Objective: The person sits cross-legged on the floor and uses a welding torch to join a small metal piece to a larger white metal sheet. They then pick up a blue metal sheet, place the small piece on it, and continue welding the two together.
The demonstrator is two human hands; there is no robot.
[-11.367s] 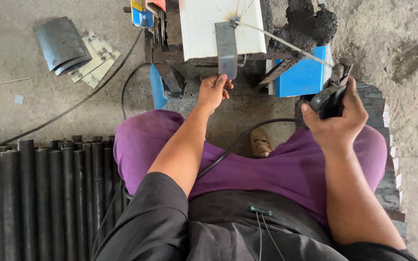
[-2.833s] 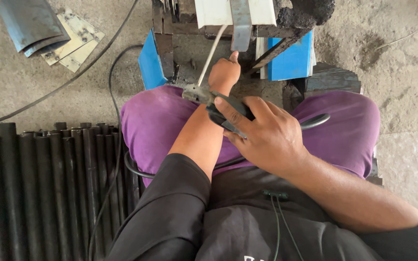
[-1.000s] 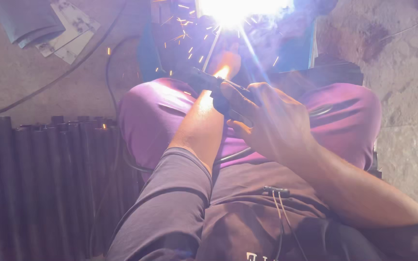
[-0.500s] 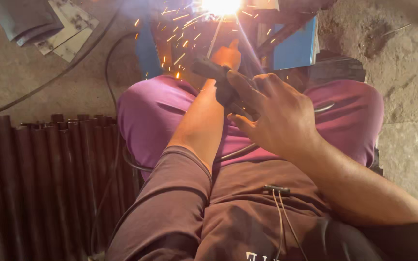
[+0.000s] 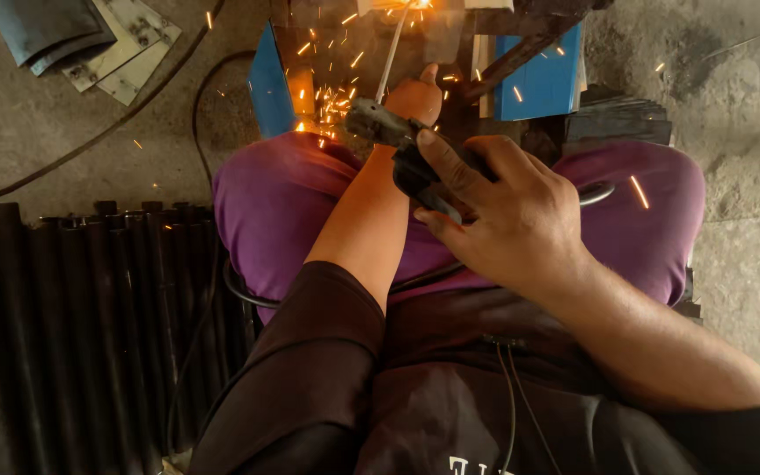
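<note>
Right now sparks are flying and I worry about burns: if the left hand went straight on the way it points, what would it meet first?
Probably the metal workpiece at the glowing weld spot, just past the left hand. Depth is unclear, and the welding rod runs close beside that line.

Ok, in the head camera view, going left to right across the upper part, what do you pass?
Grey metal sheets → blue panel → left hand → second blue panel → bare concrete floor.
</note>
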